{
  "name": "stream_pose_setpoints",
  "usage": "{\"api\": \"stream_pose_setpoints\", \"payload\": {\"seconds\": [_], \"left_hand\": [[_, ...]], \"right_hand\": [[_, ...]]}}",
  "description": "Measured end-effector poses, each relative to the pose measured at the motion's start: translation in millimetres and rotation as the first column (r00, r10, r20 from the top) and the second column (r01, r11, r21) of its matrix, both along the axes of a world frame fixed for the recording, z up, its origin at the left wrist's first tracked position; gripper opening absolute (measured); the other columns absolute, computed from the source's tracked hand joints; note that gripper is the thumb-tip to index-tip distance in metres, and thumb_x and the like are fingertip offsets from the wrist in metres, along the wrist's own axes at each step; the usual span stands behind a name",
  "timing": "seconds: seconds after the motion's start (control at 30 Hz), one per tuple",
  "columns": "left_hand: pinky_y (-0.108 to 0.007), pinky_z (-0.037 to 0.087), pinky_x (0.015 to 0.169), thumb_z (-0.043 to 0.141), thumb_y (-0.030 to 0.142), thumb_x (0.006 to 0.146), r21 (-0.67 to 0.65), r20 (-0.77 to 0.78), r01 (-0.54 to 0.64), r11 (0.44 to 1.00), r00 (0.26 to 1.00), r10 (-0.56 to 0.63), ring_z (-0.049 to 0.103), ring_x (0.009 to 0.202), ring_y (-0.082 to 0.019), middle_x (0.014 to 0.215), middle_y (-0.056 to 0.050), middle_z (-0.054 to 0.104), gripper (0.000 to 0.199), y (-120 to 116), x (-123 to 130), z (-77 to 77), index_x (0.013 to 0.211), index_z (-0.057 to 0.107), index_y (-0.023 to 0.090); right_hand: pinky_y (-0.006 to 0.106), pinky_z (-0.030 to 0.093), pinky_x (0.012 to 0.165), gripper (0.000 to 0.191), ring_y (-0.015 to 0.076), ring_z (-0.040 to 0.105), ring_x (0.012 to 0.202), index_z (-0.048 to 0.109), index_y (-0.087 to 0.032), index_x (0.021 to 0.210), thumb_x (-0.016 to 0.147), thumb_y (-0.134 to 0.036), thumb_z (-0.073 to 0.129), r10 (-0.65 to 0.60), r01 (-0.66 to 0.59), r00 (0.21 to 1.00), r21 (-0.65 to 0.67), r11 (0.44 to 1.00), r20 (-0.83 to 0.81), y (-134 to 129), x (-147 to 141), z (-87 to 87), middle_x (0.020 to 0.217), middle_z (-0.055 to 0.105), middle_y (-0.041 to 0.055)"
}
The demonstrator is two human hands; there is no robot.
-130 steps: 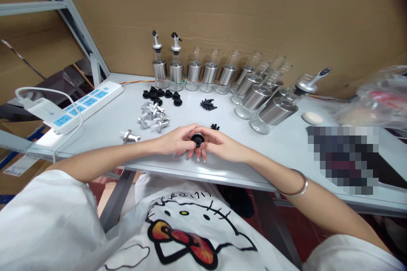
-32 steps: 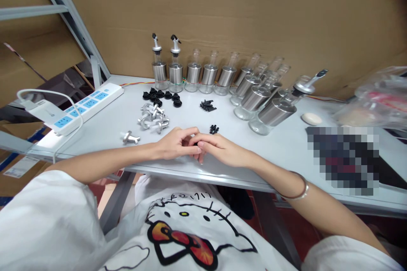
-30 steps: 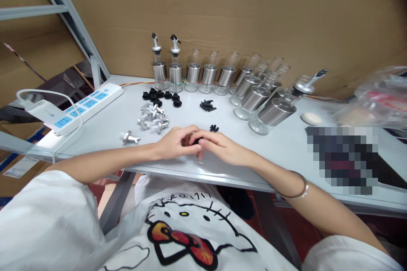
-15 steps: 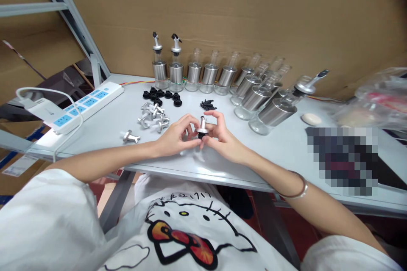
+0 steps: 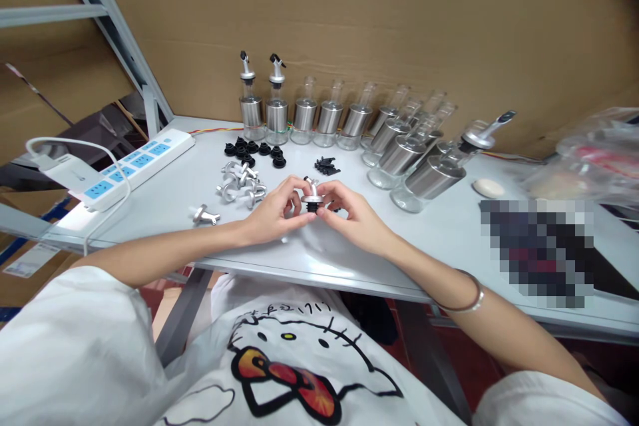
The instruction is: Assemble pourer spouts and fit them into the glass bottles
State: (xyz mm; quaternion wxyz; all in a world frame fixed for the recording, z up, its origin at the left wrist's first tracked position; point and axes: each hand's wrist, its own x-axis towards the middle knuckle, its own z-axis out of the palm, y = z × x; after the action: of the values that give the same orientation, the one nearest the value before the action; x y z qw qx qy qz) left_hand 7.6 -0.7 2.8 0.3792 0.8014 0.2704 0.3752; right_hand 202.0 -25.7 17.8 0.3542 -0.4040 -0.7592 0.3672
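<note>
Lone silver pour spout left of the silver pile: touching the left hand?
Apart. The head view shows bare tabletop between the lone silver pour spout and the left hand, whose fingers are at the stoppered pourer instead.

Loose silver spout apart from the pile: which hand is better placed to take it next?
Probably the left hand: it is nearer that loose spout, and the right hand would have to reach past it. Both hold another spout.

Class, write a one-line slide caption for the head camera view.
Left hand and right hand hold a silver-and-black pourer above a grey table.
</note>
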Motion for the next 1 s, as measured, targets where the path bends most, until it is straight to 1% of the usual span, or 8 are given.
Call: {"api": "stream_pose_setpoints", "payload": {"seconds": [0.17,0.27,0.33,0.43,0.57,0.7,0.83,1.0], "left_hand": [[-0.02,0.044,0.061,0.059,0.032,0.086,0.03,0.003,0.048,0.998,0.999,-0.048,0.052,0.07,-0.006,0.107,-0.003,0.048,0.026,2.2,-1.8,-2.5,0.106,0.046,0.022],[-0.022,0.046,0.066,0.055,0.033,0.09,0.045,-0.013,0.064,0.997,0.998,-0.064,0.053,0.072,-0.007,0.112,-0.004,0.048,0.027,2.9,-2.4,-4.3,0.114,0.047,0.023],[-0.022,0.046,0.067,0.052,0.033,0.092,0.044,-0.035,0.058,0.997,0.998,-0.057,0.053,0.072,-0.007,0.112,-0.005,0.05,0.027,3.0,-2.1,-4.5,0.117,0.047,0.023],[-0.023,0.046,0.069,0.049,0.032,0.093,0.037,-0.059,0.039,0.999,0.998,-0.037,0.054,0.074,-0.009,0.112,-0.006,0.051,0.027,3.0,-1.2,-4.0,0.118,0.047,0.022],[-0.024,0.047,0.069,0.047,0.03,0.093,0.021,-0.058,0.025,0.999,0.998,-0.023,0.057,0.074,-0.009,0.111,-0.007,0.053,0.027,2.5,-0.7,-3.9,0.118,0.045,0.02],[-0.023,0.046,0.065,0.047,0.026,0.093,-0.036,-0.053,0.046,0.998,0.997,-0.047,0.057,0.066,-0.007,0.105,-0.006,0.059,0.027,1.1,-1.0,-3.5,0.118,0.041,0.019],[-0.022,0.045,0.062,0.049,0.028,0.091,-0.031,-0.06,0.025,0.999,0.998,-0.027,0.056,0.068,-0.007,0.107,-0.007,0.059,0.029,0.1,-0.7,-2.2,0.117,0.041,0.019],[-0.021,0.043,0.061,0.049,0.028,0.09,-0.03,-0.076,0.014,0.999,0.997,-0.017,0.056,0.071,-0.008,0.108,-0.006,0.058,0.029,-1.4,-0.2,-1.4,0.117,0.042,0.019]], "right_hand": [[0.03,0.049,0.069,0.02,0.0156,0.058,0.077,0.054,-0.018,0.102,0.086,-0.029,0.053,-0.003,0.003,1.0,0.036,0.999,0.016,-0.4,-0.2,2.3,0.091,0.062,0.0047],[0.031,0.049,0.071,0.017,0.0176,0.06,0.081,0.059,-0.019,0.096,0.089,-0.033,0.052,-0.006,-0.009,0.997,0.197,0.98,0.076,9.0,8.2,5.0,0.093,0.065,0.0054],[0.034,0.048,0.076,0.019,0.0196,0.06,0.084,0.062,-0.019,0.091,0.092,-0.03,0.047,-0.101,0.038,0.981,0.351,0.936,0.166,22.0,20.9,5.8,0.091,0.066,0.0065],[0.041,0.047,0.083,0.02,0.0244,0.059,0.088,0.064,-0.018,0.093,0.089,-0.019,0.044,-0.319,0.12,0.897,0.526,0.842,0.305,46.2,45.7,1.7,0.09,0.068,0.0093],[0.044,0.047,0.091,0.037,0.0278,0.056,0.107,0.06,-0.016,0.113,0.085,-0.008,0.038,-0.346,0.079,0.783,0.47,0.879,0.516,67.8,67.4,-13.5,0.108,0.066,0.0121],[0.041,0.047,0.096,0.038,0.0262,0.056,0.113,0.056,-0.015,0.122,0.087,-0.011,0.04,-0.297,0.027,0.71,0.396,0.918,0.639,68.6,65.9,-24.4,0.115,0.062,0.0145],[0.041,0.048,0.093,0.035,0.0275,0.055,0.113,0.056,-0.015,0.121,0.089,-0.016,0.041,-0.289,0.004,0.683,0.392,0.92,0.671,65.1,59.8,-25.0,0.113,0.064,0.0143],[0.041,0.046,0.097,0.04,0.0263,0.051,0.12,0.052,-0.016,0.125,0.087,-0.011,0.043,-0.29,-0.008,0.698,0.412,0.911,0.655,67.1,60.1,-26.6,0.123,0.06,0.0135]]}}
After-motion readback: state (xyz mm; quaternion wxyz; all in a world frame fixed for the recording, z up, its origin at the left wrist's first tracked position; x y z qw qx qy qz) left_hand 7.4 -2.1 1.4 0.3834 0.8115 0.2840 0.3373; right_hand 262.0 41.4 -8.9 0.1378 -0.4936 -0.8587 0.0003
